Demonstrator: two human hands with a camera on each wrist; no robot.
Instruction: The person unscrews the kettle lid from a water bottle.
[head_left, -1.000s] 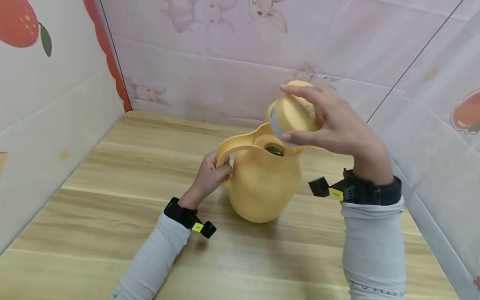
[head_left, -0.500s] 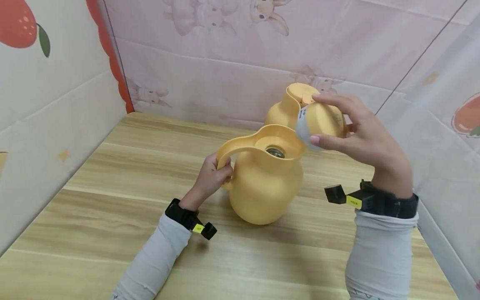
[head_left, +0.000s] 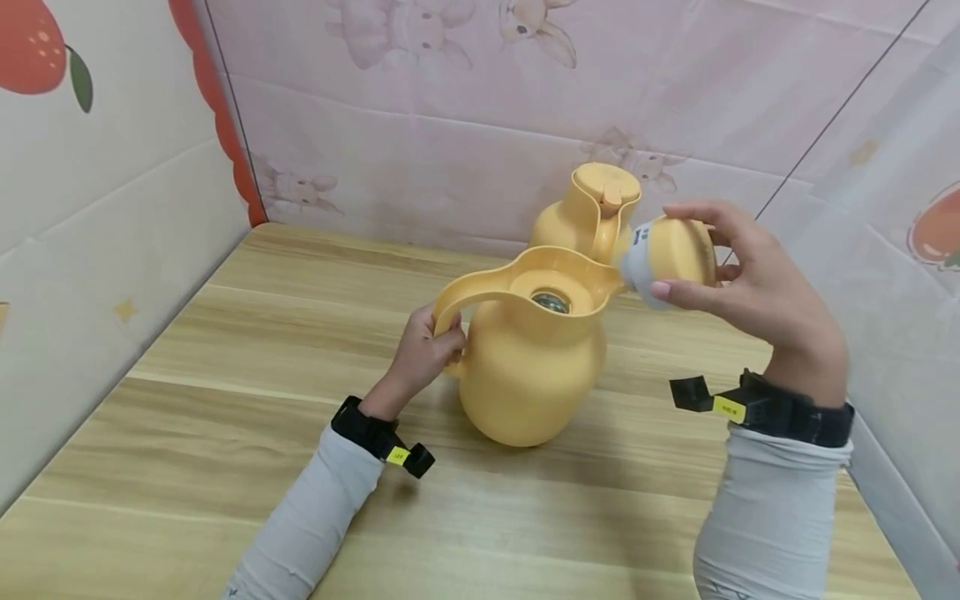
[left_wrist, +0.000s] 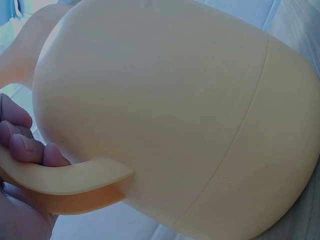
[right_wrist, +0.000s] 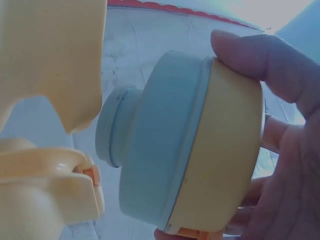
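A yellow thermos jug (head_left: pixel 528 375) stands on the table, its round mouth uncovered. My left hand (head_left: pixel 423 350) grips the jug's handle; in the left wrist view curled fingers (left_wrist: pixel 25 147) wrap round that handle. To the right of the spout, my right hand (head_left: pixel 772 283) holds the jug's lid (head_left: pixel 678 254) tilted on its side, between thumb and fingers. Seen from the right wrist, this lid (right_wrist: pixel 185 140) has a yellow cap and a pale grey-blue underside with a narrow plug. It is apart from the jug's mouth.
Behind the first jug stands a second yellow jug (head_left: pixel 573 221), its lid on. The wooden table (head_left: pixel 300 292) meets a pink patterned wall covering (head_left: pixel 450 150) at the back and pale coverings at both sides.
My right hand has carried the lid from above the jug's mouth to the right, past the spout. The uncovered mouth shows fully. My left hand keeps its hold on the handle.
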